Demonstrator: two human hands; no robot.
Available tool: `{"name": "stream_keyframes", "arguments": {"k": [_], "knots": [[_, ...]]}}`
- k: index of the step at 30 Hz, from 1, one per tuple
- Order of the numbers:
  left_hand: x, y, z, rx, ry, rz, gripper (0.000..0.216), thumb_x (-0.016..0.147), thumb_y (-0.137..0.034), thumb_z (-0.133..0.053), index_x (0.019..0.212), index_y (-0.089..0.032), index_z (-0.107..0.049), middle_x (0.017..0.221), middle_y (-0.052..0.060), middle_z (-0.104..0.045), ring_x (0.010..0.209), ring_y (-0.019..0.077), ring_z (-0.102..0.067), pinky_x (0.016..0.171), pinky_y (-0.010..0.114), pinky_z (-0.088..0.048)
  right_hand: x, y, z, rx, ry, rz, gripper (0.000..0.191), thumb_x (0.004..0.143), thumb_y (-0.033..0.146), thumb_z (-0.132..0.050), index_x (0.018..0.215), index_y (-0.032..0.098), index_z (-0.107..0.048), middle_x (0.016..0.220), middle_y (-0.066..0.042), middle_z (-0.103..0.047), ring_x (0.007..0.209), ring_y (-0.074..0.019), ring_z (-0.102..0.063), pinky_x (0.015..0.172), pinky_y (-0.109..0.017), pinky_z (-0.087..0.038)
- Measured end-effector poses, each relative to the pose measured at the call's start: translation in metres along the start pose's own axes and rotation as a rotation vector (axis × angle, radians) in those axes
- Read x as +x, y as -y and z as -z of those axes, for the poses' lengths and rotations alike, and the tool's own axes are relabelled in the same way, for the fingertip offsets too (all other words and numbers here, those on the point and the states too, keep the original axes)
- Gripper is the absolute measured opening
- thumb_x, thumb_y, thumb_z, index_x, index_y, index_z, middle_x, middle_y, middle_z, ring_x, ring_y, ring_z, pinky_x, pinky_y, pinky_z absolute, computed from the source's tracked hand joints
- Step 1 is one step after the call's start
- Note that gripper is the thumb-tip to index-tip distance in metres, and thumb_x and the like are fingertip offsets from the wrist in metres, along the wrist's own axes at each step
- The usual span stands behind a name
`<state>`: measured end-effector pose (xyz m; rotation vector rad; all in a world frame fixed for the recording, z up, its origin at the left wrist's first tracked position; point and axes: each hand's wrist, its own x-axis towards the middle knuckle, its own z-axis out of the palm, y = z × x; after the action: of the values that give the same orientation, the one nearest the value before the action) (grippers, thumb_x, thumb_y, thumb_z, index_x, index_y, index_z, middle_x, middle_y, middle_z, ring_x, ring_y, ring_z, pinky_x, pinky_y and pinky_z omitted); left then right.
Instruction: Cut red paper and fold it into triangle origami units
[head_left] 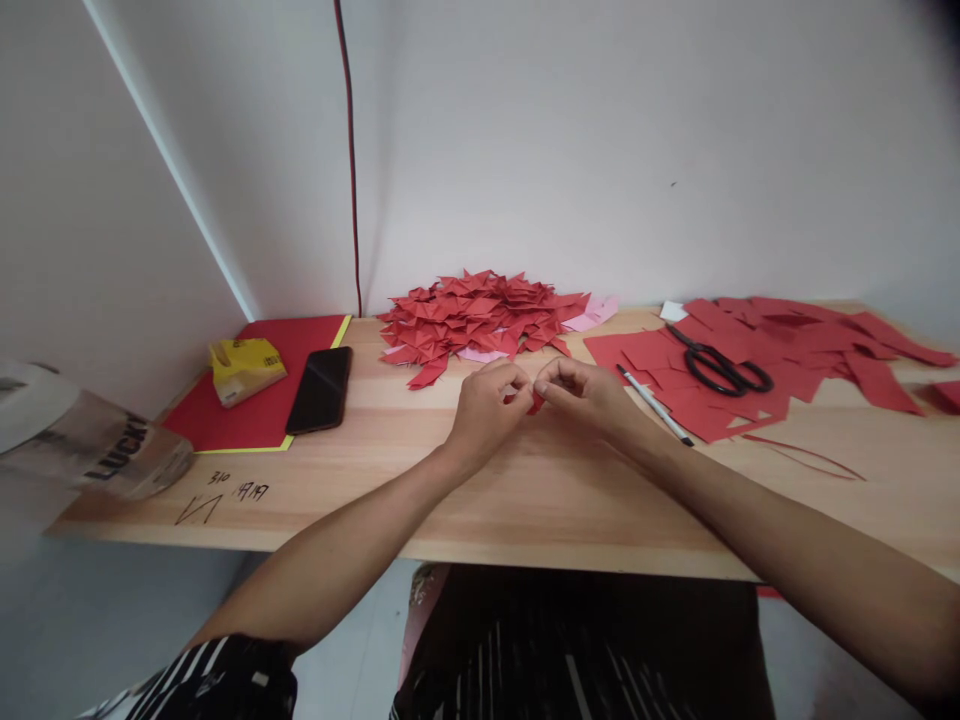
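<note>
A small piece of red paper (535, 402) is pinched between my two hands, just above the wooden table. Most of it is hidden by the fingers, so its shape cannot be made out. My left hand (489, 405) grips its left side, and my right hand (581, 395) grips the right side with thumb and forefinger. Right behind the hands lies a heap of folded red paper pieces (480, 315), with some pink paper (595, 314) at its edge.
Cut red paper (795, 345) covers the right, with black scissors (720, 368) on it and a white pen (654, 404) beside it. At left are a phone (320, 390), a yellow packet (247, 368), a red sheet (225, 428) and a clear "LUCKY" jug (120, 455) on the wooden table (420, 525).
</note>
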<state>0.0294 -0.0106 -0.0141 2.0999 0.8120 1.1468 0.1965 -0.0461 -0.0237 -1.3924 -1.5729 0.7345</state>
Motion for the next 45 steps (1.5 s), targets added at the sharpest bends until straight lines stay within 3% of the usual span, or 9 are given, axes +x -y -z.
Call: {"name": "stream_keyframes", "arguments": {"k": [6, 12, 16, 23, 30, 36, 40, 45], "knots": [[0.002, 0.001, -0.002, -0.054, -0.048, 0.023, 0.016, 0.078, -0.013, -0.056, 0.063, -0.017, -0.06, 0.069, 0.0, -0.062, 0.071, 0.0129, -0.055, 0.069, 0.025, -0.042, 0.0, 0.009, 0.007, 0.035, 0.04, -0.004, 0.02, 0.079, 0.037, -0.059, 0.078, 0.018, -0.063, 0.076, -0.003, -0.064, 0.069, -0.0157, -0.055, 0.064, -0.029, -0.041], [0.002, 0.002, -0.002, -0.033, -0.069, -0.005, 0.016, 0.077, -0.01, -0.055, 0.063, -0.017, -0.06, 0.07, 0.001, -0.062, 0.071, 0.0135, -0.056, 0.07, 0.026, -0.042, -0.001, 0.01, 0.011, 0.114, 0.089, -0.085, 0.025, 0.077, 0.042, -0.061, 0.082, 0.017, -0.064, 0.075, -0.002, -0.063, 0.064, -0.0137, -0.053, 0.06, -0.027, -0.039], [0.002, 0.002, -0.002, 0.022, -0.071, -0.047, 0.016, 0.078, -0.01, -0.056, 0.065, -0.017, -0.061, 0.072, 0.001, -0.063, 0.071, 0.0135, -0.056, 0.07, 0.027, -0.042, -0.002, 0.009, 0.009, 0.102, 0.049, -0.106, 0.025, 0.078, 0.043, -0.061, 0.079, 0.017, -0.062, 0.068, 0.001, -0.058, 0.059, -0.0119, -0.047, 0.055, -0.025, -0.034], [0.003, 0.005, 0.001, -0.003, -0.021, -0.021, 0.016, 0.078, -0.011, -0.06, 0.063, -0.017, -0.06, 0.069, 0.0, -0.063, 0.069, 0.0132, -0.056, 0.07, 0.027, -0.043, -0.001, 0.009, 0.01, 0.038, 0.046, -0.045, 0.022, 0.077, 0.039, -0.06, 0.077, 0.017, -0.063, 0.073, -0.002, -0.061, 0.065, -0.0137, -0.049, 0.06, -0.027, -0.036], [0.005, 0.004, 0.003, -0.057, -0.089, -0.043, 0.017, 0.08, -0.013, -0.058, 0.064, -0.018, -0.062, 0.071, 0.001, -0.064, 0.072, 0.0144, -0.058, 0.072, 0.028, -0.044, -0.001, 0.007, 0.007, 0.122, 0.035, -0.031, 0.027, 0.081, 0.045, -0.06, 0.08, 0.018, -0.062, 0.072, -0.001, -0.059, 0.063, -0.0128, -0.048, 0.058, -0.027, -0.035], [0.004, 0.005, 0.002, -0.043, -0.054, -0.064, 0.015, 0.083, -0.016, -0.056, 0.07, -0.018, -0.064, 0.076, 0.002, -0.065, 0.076, 0.015, -0.059, 0.075, 0.029, -0.045, -0.002, 0.007, 0.004, 0.035, -0.049, 0.021, 0.02, 0.084, 0.039, -0.06, 0.082, 0.019, -0.06, 0.07, 0.001, -0.059, 0.06, -0.0123, -0.048, 0.058, -0.026, -0.036], [0.004, 0.002, 0.006, 0.037, -0.094, -0.062, 0.013, 0.083, -0.012, -0.054, 0.083, -0.019, -0.065, 0.092, 0.004, -0.067, 0.092, 0.0173, -0.059, 0.084, 0.031, -0.044, -0.003, 0.008, 0.008, -0.081, -0.154, 0.11, 0.014, 0.087, 0.034, -0.057, 0.088, 0.02, -0.061, 0.072, -0.001, -0.064, 0.065, -0.0152, -0.057, 0.063, -0.028, -0.04], [0.003, -0.002, 0.01, 0.009, -0.114, 0.048, 0.01, 0.082, -0.012, -0.054, 0.084, -0.018, -0.062, 0.081, 0.001, -0.065, 0.076, 0.0132, -0.058, 0.07, 0.024, -0.044, -0.003, 0.006, 0.01, -0.241, -0.254, 0.237, 0.009, 0.089, 0.029, -0.057, 0.087, 0.021, -0.063, 0.081, -0.004, -0.068, 0.073, -0.0174, -0.06, 0.068, -0.03, -0.045]]}}
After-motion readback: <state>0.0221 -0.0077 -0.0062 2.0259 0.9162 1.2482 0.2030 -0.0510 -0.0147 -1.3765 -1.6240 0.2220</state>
